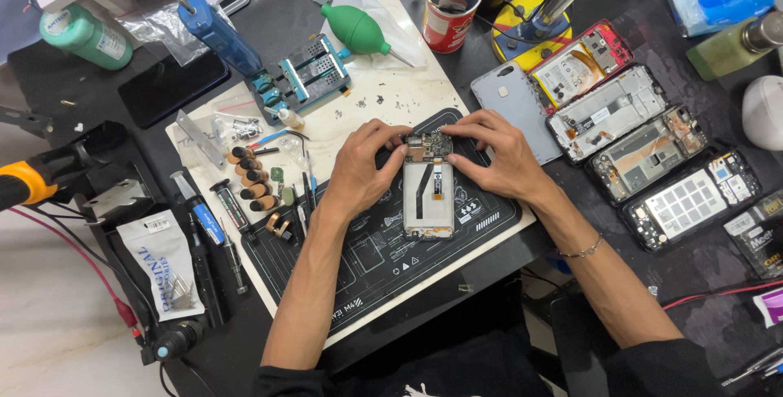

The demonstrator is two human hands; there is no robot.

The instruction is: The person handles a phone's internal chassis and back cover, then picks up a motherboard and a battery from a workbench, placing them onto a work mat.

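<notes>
An opened phone (428, 187), back cover off, is laid flat and lengthwise on a black work mat (383, 250), probably so that the small parts are kept from sliding and the board is faced up to the camera. Both hands are brought to its far end, where the dark circuit board (429, 146) sits. The left hand (363, 167) is set at the phone's upper left corner, the right hand (493, 156) at the upper right, so the frame is pinned from both sides while the fingertips work on top.

Grip, left: fingers curled, tips pressed on the board's left edge; nothing is lifted. Grip, right: fingers bent over the top edge, thumb at the side; whether a small part is pinched cannot be told, as the tips are too small to read. The phone lies mostly below and between the two grips, its lower two thirds left free, with a black flex strip (423, 189) seen down the middle.

Screwdrivers (214, 221) and brown-tipped bits (251, 178) are lined up just left of the mat, within reach of the left hand. A blue clamp fixture (306, 77) and a green air blower (357, 30) are placed beyond on the white mat (391, 103). Four more stripped phones (644, 152) are rowed well apart to the right on the table (701, 283), kept out of the working area. A red cup of tools (451, 9) is stood at the back.
</notes>
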